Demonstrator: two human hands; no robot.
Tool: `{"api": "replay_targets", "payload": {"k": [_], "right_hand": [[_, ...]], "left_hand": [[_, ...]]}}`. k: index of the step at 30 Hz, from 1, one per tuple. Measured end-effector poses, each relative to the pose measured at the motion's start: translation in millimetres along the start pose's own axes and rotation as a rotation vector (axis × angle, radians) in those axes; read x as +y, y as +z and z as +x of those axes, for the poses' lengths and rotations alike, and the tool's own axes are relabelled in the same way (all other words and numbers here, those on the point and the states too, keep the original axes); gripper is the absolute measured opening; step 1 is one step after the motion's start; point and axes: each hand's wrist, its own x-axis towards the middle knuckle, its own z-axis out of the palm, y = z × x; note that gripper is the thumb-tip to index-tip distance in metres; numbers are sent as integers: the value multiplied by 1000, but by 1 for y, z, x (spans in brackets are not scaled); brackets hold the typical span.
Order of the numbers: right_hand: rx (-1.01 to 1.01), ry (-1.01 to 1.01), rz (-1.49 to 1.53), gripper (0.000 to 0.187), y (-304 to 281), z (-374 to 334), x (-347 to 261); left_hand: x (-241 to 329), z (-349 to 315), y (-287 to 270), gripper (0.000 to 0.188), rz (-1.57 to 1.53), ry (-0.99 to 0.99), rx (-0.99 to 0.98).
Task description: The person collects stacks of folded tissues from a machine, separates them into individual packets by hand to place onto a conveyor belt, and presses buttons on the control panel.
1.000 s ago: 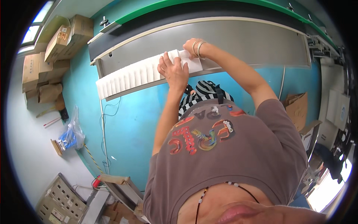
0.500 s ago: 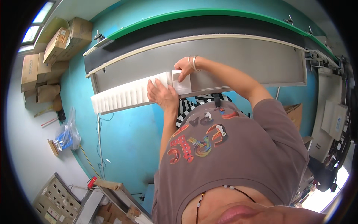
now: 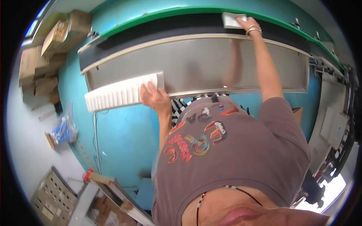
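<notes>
A long row of overlapping flat white packets (image 3: 117,92) lies along the near left edge of the grey metal table (image 3: 203,62). Resting on the right end of this row is my left hand (image 3: 155,98), its fingers spread over the top. My right arm reaches far out, past the table, to the dark conveyor belt (image 3: 181,28). There my right hand (image 3: 249,25) grips a single flat white packet (image 3: 230,21) by its right side, over the belt and close to the green rail. The fingers beneath that packet are hidden.
A green rail (image 3: 166,15) runs behind the belt, with a small clamp (image 3: 295,24) at its right. Cardboard boxes (image 3: 56,35) are stacked at the left wall. A plastic bag (image 3: 65,130) hangs below them. Machinery (image 3: 330,116) stands to the right.
My right hand has carried one white packet from the row's right end out to the belt, far and to the right. My left hand stays on the row.
</notes>
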Motion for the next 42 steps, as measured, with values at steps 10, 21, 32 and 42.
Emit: {"api": "replay_targets", "payload": {"k": [10, 21, 32, 42], "right_hand": [[-913, -197, 451, 77, 61, -246, -175], [-363, -28, 1231, 38, 69, -87, -85], [-562, -247, 563, 53, 80, -202, -147], [-875, -234, 1104, 45, 123, -182, -162]], "left_hand": [[14, -8, 4, 33, -13, 170, 26], [-16, 2, 0, 58, 33, 44, -14], [-15, 6, 0, 42, -111, 89, 44], [-23, 11, -8, 57, -102, 66, 58]]}}
